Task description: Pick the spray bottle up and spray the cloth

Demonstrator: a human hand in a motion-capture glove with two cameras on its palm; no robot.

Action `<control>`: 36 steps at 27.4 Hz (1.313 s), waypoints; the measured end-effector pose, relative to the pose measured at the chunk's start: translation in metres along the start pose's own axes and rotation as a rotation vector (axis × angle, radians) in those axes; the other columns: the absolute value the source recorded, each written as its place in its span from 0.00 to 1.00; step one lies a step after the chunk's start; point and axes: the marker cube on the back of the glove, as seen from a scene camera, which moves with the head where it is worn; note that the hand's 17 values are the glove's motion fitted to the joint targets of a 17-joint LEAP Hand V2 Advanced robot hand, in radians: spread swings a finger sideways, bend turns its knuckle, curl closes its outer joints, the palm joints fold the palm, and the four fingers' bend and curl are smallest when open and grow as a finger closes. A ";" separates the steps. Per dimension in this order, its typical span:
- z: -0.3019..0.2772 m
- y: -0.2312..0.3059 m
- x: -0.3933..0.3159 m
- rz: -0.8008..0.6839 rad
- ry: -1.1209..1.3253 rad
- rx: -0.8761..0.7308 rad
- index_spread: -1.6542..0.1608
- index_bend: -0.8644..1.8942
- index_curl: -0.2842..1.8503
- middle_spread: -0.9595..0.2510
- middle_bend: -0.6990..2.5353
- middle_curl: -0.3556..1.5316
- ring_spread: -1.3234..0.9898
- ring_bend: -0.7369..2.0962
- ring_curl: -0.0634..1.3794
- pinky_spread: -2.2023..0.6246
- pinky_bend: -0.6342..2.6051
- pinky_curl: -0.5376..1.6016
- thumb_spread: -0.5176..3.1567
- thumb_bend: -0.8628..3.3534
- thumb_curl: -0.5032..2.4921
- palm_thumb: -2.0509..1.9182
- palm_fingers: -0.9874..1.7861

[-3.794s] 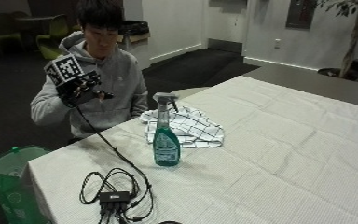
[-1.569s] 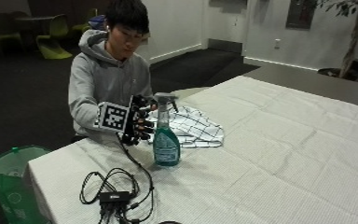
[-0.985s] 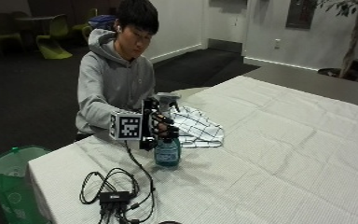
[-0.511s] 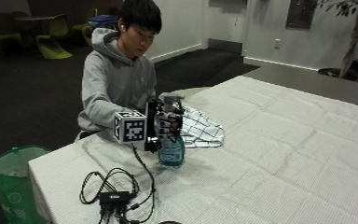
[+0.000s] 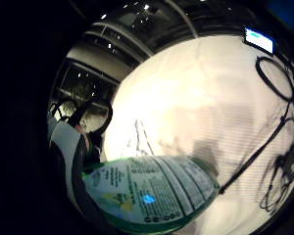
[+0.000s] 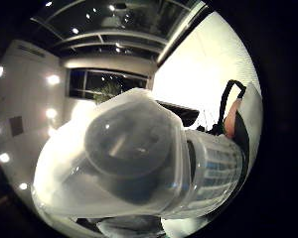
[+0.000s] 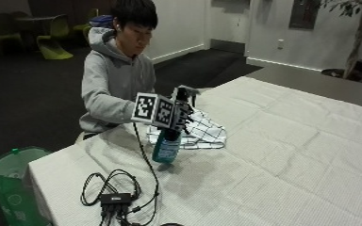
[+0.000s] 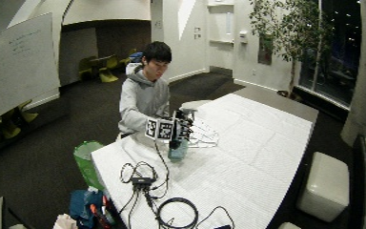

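Beside the cloth [image 7: 200, 132], gloved right hand [image 7: 180, 115] grips spray bottle [image 7: 167, 143].

A table [image 7: 306, 155] with a white ribbed cover fills the near side, a green bin [image 7: 8, 186] stands on the floor just beside its corner, yellow-green chairs [image 7: 52, 40] stand far behind the person, and a potted tree [image 8: 290, 33] rises near the windows.
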 end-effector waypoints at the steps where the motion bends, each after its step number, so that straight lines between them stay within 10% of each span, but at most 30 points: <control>1: 0.000 -0.001 -0.007 -0.012 0.039 -0.047 0.81 0.48 0.35 0.72 0.42 0.45 0.51 0.51 0.34 0.69 0.31 0.42 0.23 0.20 0.36 0.76 0.87; 14: 0.008 0.028 -0.110 -0.068 0.659 -0.567 0.81 0.49 0.37 0.70 0.43 0.46 0.50 0.52 0.36 0.68 0.32 0.43 0.20 0.20 0.38 0.76 0.87; 36: 0.083 0.058 -0.092 -0.128 1.143 -0.740 0.82 0.49 0.38 0.70 0.43 0.46 0.50 0.52 0.37 0.68 0.32 0.44 0.19 0.20 0.41 0.76 0.86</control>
